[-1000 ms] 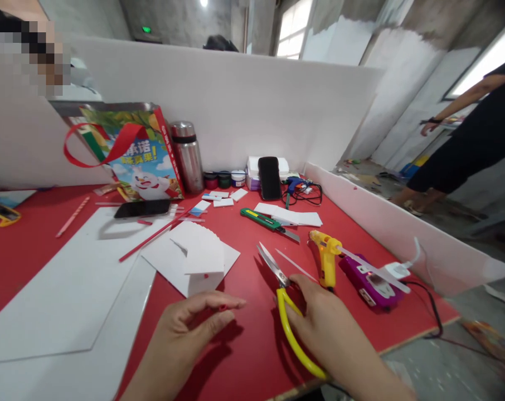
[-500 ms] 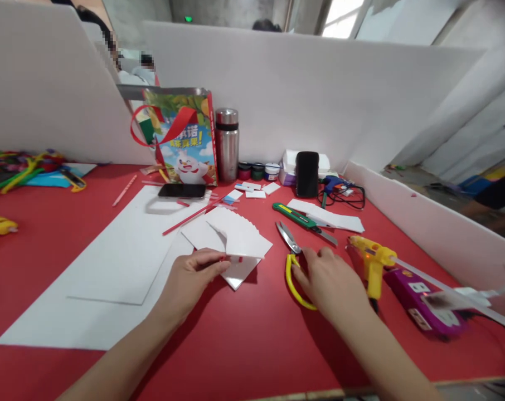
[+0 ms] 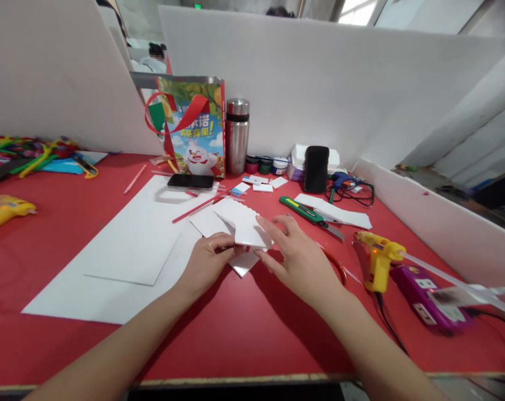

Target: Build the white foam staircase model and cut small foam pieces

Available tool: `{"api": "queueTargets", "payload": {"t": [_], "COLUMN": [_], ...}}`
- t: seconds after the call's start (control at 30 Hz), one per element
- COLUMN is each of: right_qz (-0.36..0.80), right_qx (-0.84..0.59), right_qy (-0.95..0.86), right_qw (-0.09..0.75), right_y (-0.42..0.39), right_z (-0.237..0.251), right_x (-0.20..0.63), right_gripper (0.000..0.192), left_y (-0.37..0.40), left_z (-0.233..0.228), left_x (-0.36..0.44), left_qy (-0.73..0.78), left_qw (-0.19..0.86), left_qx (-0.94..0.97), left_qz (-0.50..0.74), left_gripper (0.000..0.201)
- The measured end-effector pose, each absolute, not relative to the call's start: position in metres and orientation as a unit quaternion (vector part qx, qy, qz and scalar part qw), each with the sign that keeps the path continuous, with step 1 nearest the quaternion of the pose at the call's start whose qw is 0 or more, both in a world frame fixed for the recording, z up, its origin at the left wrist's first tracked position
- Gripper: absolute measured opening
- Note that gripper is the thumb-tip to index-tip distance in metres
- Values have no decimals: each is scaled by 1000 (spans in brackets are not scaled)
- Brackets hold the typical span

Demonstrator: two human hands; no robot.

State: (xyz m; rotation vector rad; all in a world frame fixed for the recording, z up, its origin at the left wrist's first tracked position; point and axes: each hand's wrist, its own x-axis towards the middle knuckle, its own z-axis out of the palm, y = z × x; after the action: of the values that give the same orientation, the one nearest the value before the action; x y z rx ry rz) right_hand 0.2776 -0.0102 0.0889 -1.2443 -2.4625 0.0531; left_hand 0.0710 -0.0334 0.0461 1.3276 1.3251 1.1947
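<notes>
My left hand (image 3: 208, 260) pinches the near edge of a folded white card piece (image 3: 242, 223) that stands on the red table (image 3: 252, 328). My right hand (image 3: 296, 257) touches the card's right edge with spread fingers. Under my right hand lie the scissors, mostly hidden; only a curved strip of handle (image 3: 340, 267) shows. A flat white card piece (image 3: 206, 224) lies beneath the folded one.
Large white sheets (image 3: 135, 239) lie at left. A yellow glue gun (image 3: 380, 259) and purple power strip (image 3: 423, 298) stand at right. A green utility knife (image 3: 305, 210), phone (image 3: 190, 181), steel flask (image 3: 237, 136), gift bag (image 3: 192, 131) and white partition walls (image 3: 319, 78) sit behind.
My right hand let go of the scissors and moved left to the folded card. My left hand moved forward and took hold of the card's near edge. The view turned left.
</notes>
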Motion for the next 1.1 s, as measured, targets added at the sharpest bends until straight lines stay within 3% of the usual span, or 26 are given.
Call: {"api": "queueTargets", "payload": {"t": [0.37, 1.1], "right_qz": [-17, -20], "right_qx": [-425, -440], "right_qy": [-883, -881], "right_qw": [198, 175], "right_y": [-7, -7], "right_z": [79, 85], "right_x": [274, 271], "right_gripper": [39, 43], "left_y": [-27, -28], "left_z": [44, 37], "left_x": [76, 77], "left_qy": [539, 532], "left_qw": [409, 386], "left_qx": [567, 594], "left_qz": [471, 463], "left_gripper": [15, 21]}}
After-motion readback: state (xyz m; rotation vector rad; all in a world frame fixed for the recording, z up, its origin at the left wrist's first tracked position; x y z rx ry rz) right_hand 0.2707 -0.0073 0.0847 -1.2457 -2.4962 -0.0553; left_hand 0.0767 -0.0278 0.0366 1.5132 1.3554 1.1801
